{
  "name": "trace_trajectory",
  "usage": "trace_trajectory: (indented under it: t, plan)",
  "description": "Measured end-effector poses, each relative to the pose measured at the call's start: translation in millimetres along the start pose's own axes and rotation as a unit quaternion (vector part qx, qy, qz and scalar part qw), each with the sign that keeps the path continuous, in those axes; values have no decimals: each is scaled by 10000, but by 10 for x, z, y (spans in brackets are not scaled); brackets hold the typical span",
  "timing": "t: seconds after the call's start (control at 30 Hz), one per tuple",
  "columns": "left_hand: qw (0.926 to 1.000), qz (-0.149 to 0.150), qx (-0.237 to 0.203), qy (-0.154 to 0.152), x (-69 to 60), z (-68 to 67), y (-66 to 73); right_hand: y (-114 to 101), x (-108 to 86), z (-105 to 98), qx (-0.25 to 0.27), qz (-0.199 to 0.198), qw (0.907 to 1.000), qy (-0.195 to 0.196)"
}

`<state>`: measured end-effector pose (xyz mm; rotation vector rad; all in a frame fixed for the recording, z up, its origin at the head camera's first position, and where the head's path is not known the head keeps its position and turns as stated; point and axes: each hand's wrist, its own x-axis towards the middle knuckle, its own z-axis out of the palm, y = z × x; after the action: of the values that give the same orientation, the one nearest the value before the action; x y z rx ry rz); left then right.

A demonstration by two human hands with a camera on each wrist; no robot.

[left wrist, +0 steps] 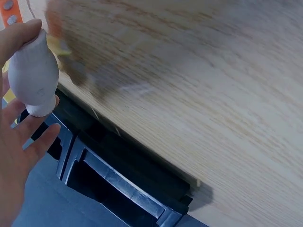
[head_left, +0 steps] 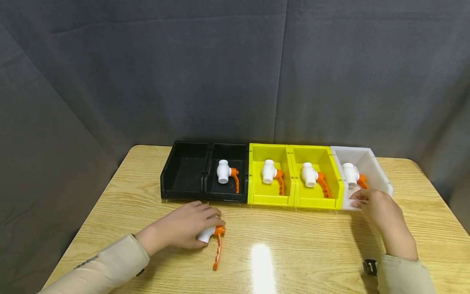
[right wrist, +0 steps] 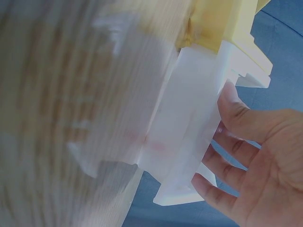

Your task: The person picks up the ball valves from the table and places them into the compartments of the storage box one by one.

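Note:
My left hand (head_left: 189, 224) grips a white ball valve (head_left: 206, 234) with an orange lever handle (head_left: 218, 251), low over the wooden table in front of the black bins. In the left wrist view the thumb lies at one end of the white valve body (left wrist: 34, 75) and fingers are at the other end. At the far right, my right hand (head_left: 382, 210) is at the front of the white bin (head_left: 376, 171), fingers loosely bent and holding nothing. Another white valve (head_left: 351, 174) with an orange handle lies inside that bin, beyond the fingertips. Whether the right fingers touch the bin, I cannot tell.
Left of the white bin, two yellow bins (head_left: 271, 200) and two black bins (head_left: 185, 194) stand in one row. Similar valves lie in both yellow bins and the right black one. Behind the table (head_left: 293, 237) hangs a dark grey curtain (head_left: 205, 81).

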<state>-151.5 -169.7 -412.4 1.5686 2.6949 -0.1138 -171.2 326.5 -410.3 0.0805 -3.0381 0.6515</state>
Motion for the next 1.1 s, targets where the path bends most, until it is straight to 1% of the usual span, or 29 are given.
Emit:
trace_trajectory:
  t: [0.17,0.3,0.6,0.9,1.1]
  plan:
    - [9999,-104,71,46,-41,-38,-18,2,-2,8,11,-113,9999,108]
    - [9996,-210,144,102,-93,-66,-47,6,-4,9,9,-88,9999,107]
    - [9982,-391,49,450,-213,-106,-137,10,-4,4,25,-57,9999,98]
    - [9960,-530,31,721,-310,-99,-217,5,-5,4,20,-76,9999,111]
    - [9949,-694,-59,729,-352,-104,-269,4,-7,1,28,-46,9999,89]
